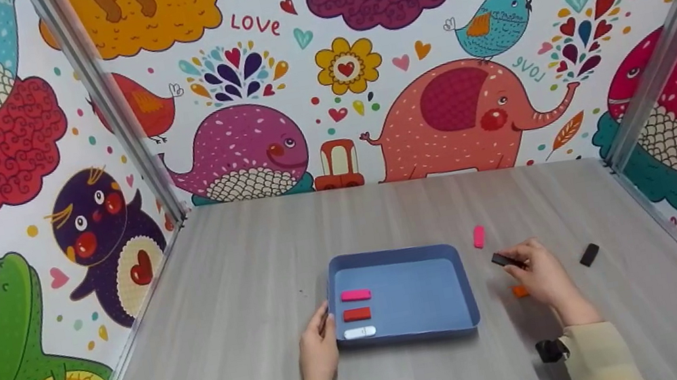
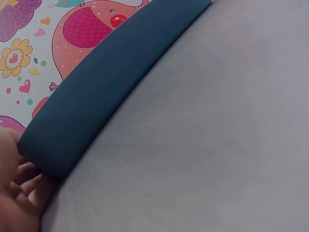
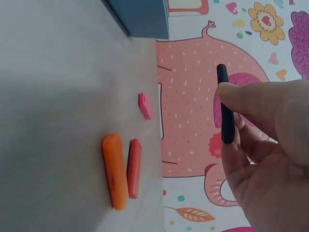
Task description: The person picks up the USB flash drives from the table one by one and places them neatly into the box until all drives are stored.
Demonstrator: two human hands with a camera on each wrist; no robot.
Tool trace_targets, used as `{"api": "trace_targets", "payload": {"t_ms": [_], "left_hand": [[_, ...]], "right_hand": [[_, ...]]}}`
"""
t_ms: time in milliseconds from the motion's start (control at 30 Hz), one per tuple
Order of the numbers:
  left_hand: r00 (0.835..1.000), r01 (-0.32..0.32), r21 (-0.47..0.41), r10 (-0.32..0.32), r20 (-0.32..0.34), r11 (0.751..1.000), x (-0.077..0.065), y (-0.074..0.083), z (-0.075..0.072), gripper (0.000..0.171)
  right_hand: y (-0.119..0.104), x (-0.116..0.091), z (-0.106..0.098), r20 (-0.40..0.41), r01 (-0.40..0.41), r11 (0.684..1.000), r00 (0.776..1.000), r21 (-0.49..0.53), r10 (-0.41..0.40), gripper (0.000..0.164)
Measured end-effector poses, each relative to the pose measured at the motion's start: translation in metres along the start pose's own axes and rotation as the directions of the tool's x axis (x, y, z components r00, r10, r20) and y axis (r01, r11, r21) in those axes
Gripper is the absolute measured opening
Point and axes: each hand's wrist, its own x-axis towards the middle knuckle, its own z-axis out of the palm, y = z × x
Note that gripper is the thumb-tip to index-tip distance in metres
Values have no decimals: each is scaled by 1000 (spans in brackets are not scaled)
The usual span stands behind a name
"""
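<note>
Pinching a black stick (image 3: 227, 116), your right hand (image 1: 541, 274) holds it above the table (image 1: 225, 291), right of the blue tray (image 1: 421, 293). Your left hand (image 1: 318, 353) grips the tray's left side. Inside, a pink stick (image 1: 355, 295), a red stick (image 1: 356, 314) and a white stick (image 1: 360, 333) line up.

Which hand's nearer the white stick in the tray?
Left. The left hand is at the left wall of the blue tray, just left of the white stick; the right hand, pinching a black stick, is beyond the tray's right side.
</note>
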Motion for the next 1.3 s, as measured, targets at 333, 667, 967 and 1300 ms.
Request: {"api": "trace_targets", "payload": {"t_ms": [333, 667, 967, 1300], "left_hand": [[1000, 2, -7, -2, -5, 1000, 0, 1, 0, 38], [1000, -13, -8, 13, -18, 1000, -1, 0, 1, 37], [1000, -21, -15, 21, -17, 1000, -1, 0, 1, 37], [1000, -14, -19, 13, -7, 1000, -1, 0, 0, 37]], "right_hand": [[-15, 0, 6, -2, 58, 998, 998, 9, -58, 21], [-29, -3, 18, -1, 85, 996, 996, 29, -85, 21], [-42, -6, 34, 16, 117, 991, 993, 59, -118, 23], [-57, -10, 52, 79, 106, 993, 991, 46, -110, 25]]}}
